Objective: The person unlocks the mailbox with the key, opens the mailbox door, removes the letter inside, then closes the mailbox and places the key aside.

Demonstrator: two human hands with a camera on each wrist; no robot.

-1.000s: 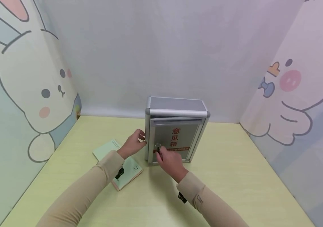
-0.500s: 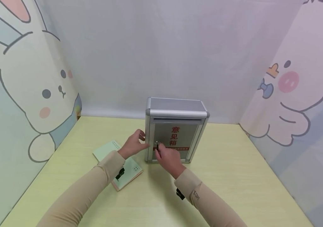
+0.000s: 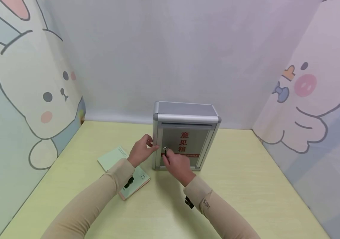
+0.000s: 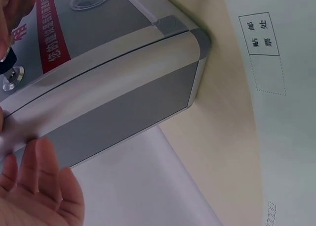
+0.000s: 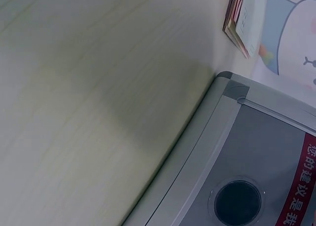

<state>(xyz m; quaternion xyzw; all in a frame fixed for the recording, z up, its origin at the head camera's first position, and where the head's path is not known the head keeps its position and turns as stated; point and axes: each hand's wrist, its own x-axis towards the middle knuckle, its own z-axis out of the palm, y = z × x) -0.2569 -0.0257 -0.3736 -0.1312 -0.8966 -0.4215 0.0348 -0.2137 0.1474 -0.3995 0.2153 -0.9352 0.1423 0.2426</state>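
Observation:
A grey metal suggestion box [image 3: 202, 139] with red lettering stands upright on the table, its front door flush with the frame. My right hand [image 3: 179, 166] pinches the black head of a key [image 4: 7, 62] at the round lock [image 4: 14, 80] on the door's left side. My left hand [image 3: 141, 151] rests against the box's left edge, thumb at the front frame and loosely bent fingers [image 4: 45, 159] touching the side wall. Neither the right hand nor the key shows clearly in the right wrist view, which looks at the box's lower front with its round window [image 5: 237, 203].
Pale green envelopes [image 3: 110, 159] lie stacked on the yellow table [image 3: 241, 186], left of the box and partly under my left forearm. Behind the box hangs a plain curtain [image 3: 122, 73]; cartoon-printed panels stand at both sides.
The door, standing slightly out of the frame at its top a second ago, is now flush. My right hand has risen slightly with the key, and my left thumb has moved onto the front frame.

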